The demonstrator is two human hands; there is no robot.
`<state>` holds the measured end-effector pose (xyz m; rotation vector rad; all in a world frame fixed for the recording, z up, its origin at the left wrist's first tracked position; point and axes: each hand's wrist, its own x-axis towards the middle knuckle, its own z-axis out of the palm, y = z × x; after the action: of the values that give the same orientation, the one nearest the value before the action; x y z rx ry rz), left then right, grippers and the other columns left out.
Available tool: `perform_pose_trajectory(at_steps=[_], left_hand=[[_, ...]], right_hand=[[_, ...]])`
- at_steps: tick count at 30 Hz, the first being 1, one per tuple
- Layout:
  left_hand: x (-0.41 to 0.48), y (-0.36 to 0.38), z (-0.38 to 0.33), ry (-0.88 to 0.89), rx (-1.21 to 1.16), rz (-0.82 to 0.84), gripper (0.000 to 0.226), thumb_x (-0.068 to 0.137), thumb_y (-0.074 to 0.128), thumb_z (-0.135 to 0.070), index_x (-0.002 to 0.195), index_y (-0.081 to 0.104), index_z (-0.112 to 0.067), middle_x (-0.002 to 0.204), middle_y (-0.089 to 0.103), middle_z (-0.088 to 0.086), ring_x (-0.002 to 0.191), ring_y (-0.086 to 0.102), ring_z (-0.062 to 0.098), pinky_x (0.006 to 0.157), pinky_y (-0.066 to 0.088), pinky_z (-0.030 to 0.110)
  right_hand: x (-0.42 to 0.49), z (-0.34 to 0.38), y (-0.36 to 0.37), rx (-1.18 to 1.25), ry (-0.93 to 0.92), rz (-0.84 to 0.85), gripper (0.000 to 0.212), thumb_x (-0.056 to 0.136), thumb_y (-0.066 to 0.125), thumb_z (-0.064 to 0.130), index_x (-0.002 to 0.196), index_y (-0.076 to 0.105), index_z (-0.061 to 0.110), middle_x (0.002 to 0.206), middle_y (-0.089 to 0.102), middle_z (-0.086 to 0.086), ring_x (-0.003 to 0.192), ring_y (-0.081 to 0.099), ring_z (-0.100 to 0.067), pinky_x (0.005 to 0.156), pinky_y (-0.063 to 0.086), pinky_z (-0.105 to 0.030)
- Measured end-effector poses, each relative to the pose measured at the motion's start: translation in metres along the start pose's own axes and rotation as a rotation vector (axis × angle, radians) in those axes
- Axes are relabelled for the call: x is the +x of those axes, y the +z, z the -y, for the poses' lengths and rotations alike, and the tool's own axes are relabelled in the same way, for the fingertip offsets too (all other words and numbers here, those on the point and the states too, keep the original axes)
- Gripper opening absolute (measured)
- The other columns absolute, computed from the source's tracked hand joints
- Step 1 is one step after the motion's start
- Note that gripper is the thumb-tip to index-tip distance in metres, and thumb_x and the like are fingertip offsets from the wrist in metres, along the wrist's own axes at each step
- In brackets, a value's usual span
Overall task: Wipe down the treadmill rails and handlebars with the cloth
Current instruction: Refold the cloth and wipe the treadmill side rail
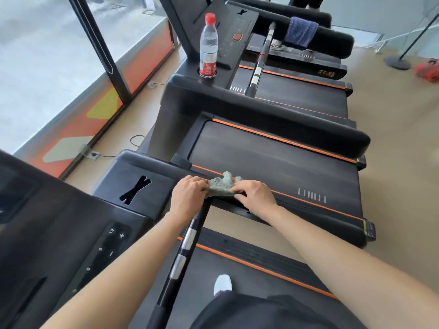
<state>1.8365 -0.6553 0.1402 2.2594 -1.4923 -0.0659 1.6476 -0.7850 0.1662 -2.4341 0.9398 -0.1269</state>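
A crumpled grey-green cloth [222,187] sits bunched on the black padded side rail of the treadmill I stand on, right where the front handlebar [187,241] meets it. My left hand [187,194] grips the cloth's left end with curled fingers. From the right, my right hand [253,198] pinches the cloth's other end against the rail. The handlebar is a black bar with two silver sensor bands, running from the cloth back toward me. The rail section under the cloth and both hands is hidden.
The console [71,233] with buttons lies at lower left. A water bottle [209,46] stands in the neighbouring treadmill's cup holder. Its padded rail [285,124] and belt [273,162] lie beyond my hands. A blue towel [300,32] hangs on a farther rail. My white shoe [222,284] is on the belt.
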Motion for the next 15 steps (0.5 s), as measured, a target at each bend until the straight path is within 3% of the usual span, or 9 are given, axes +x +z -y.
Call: perform_pose_trajectory(at_steps=[5,11,15], left_hand=[[-0.012,0.02,-0.023,0.052,-0.058,-0.068,0.007,0.074,0.082,-0.011,0.08,0.08,-0.013,0.092,0.071,-0.002,0.077,0.058,0.025,0.067,0.054,0.037],[-0.015,0.038,-0.072,0.018,-0.121,0.0,0.013,0.07,0.084,-0.008,0.072,0.073,-0.015,0.082,0.065,-0.003,0.072,0.056,0.026,0.06,0.05,0.035],[-0.022,0.051,-0.109,-0.043,-0.166,0.037,0.012,0.072,0.083,-0.013,0.077,0.072,-0.016,0.083,0.063,-0.001,0.073,0.06,0.028,0.057,0.047,0.033]], right_hand=[[-0.019,-0.025,-0.005,-0.05,-0.052,-0.114,0.014,0.08,0.081,0.019,0.093,0.082,0.025,0.105,0.077,0.007,0.097,0.07,-0.025,0.087,0.053,-0.039],[-0.053,-0.069,-0.014,-0.025,-0.033,-0.194,0.015,0.072,0.087,0.012,0.082,0.082,0.022,0.099,0.078,0.004,0.089,0.072,-0.025,0.078,0.054,-0.039],[-0.075,-0.099,-0.025,-0.023,-0.039,-0.212,0.017,0.07,0.088,0.01,0.08,0.081,0.022,0.098,0.078,0.004,0.089,0.072,-0.025,0.076,0.056,-0.041]])
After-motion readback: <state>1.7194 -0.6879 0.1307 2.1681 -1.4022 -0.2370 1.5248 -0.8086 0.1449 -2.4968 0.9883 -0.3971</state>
